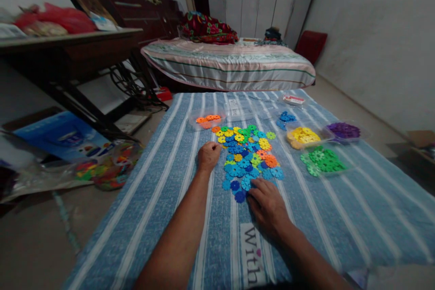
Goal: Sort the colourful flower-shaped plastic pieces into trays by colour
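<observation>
A loose pile of flower-shaped plastic discs, in blue, yellow, green and orange, lies on the striped blue cloth. At the pile's left edge is my left hand, its fingers curled closed; whatever they may hold is hidden. My right hand rests at the near right edge, thumb and fingers a little apart. Its fingertips touch or almost touch a light blue disc. A dark blue disc lies just left of its thumb.
Clear tubs hold sorted discs: orange, blue, yellow, purple and green. A small red and white packet sits at the far edge. Beyond stands a bed; a sewing machine table is left.
</observation>
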Tool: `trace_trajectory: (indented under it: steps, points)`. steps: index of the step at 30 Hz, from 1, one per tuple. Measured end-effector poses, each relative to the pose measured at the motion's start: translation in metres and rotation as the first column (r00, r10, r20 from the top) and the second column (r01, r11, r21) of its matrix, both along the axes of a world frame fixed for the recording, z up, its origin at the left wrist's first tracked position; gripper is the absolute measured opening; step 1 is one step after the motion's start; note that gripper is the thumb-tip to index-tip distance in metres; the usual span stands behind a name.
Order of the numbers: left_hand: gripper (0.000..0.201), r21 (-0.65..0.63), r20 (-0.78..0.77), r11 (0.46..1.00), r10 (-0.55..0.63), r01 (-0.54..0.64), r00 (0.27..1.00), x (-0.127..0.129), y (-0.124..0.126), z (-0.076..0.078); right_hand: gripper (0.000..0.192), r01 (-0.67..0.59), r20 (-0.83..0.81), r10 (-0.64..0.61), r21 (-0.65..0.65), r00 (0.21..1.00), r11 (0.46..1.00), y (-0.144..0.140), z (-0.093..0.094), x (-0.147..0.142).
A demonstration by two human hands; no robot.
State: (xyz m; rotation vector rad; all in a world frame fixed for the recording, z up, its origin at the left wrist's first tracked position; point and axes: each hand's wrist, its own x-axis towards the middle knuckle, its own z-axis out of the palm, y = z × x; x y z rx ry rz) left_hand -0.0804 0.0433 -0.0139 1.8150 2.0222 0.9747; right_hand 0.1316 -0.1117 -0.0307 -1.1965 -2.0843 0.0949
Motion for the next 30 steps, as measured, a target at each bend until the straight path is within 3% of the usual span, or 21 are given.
trace_trajectory:
  steps: [30]
  points:
    - [0.022,0.006,0.013,1.0,-0.015,0.014,1.0,-0.0012,-0.0026,0.0008,0.014,-0.004,0.013,0.005,-0.012,1.0,1.0,0.0018,-0.0022,0.0]
